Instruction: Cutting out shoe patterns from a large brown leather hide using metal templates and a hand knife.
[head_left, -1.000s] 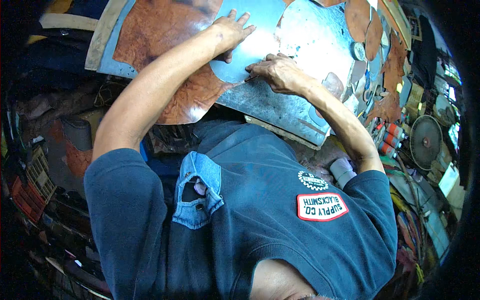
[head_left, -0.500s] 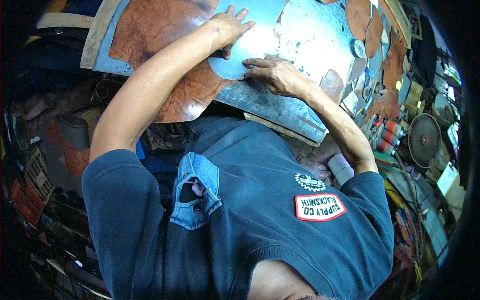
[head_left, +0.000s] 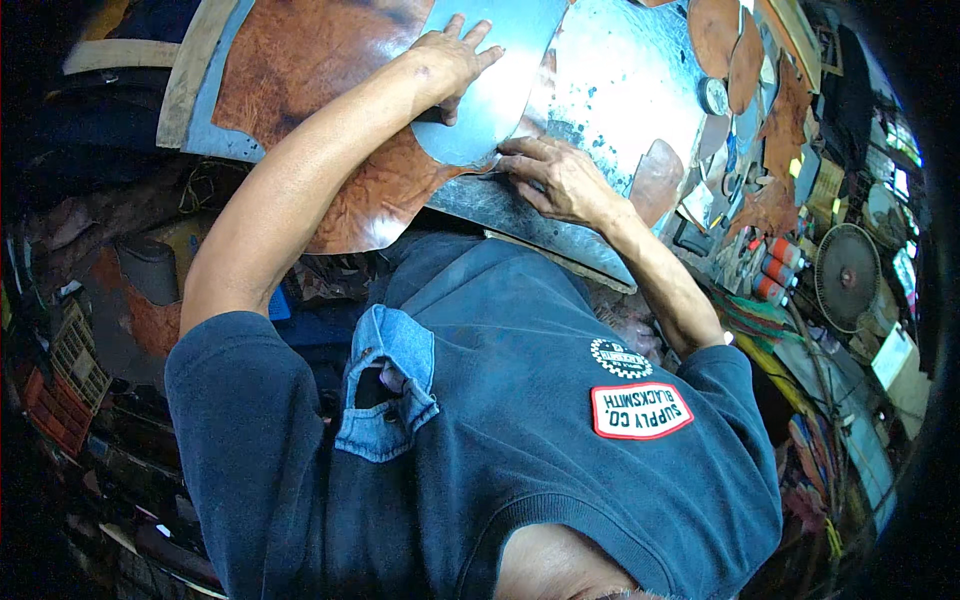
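Observation:
A large brown leather hide lies over the work surface. On top of it rests a smooth blue-grey sheet with a rounded near end. My left hand is spread flat on this sheet, its fingers apart and pointing away from me. At the sheet's near right edge is my right hand, fingers bent and tips drawn together against the edge of the leather. A narrow brown margin shows along the sheet's right side. The undersides of the right fingertips are hidden.
A round tin stands toward the right of the surface, near brown leather pieces. A smaller leather piece lies right of my right hand. Farther right are orange-and-white bottles and a fan.
My right hand has shifted slightly nearer to me and its fingers have curled in. More brown leather shows along the sheet's right edge. My left hand stays spread on the sheet.

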